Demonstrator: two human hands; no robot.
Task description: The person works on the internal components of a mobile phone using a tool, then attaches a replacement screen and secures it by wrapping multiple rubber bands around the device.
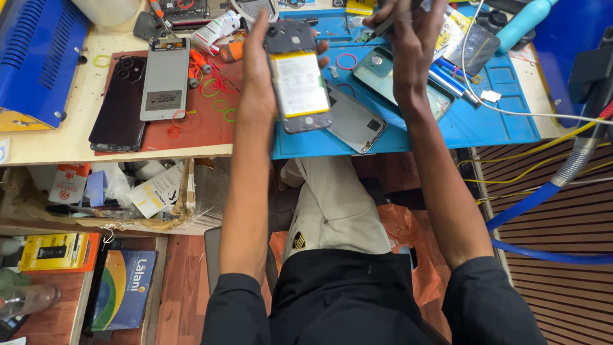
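At upper centre, left hand (260, 76) fingers grip the opened, fragile phone (297, 75) by its edges; right hand (412, 45) fingers pinch a tool (383, 27).

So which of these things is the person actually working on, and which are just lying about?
In use: opened phone in the left hand; thin tool in the right hand.

Lying about: black phone, grey phone panel, back cover, rubber bands, blue mat.
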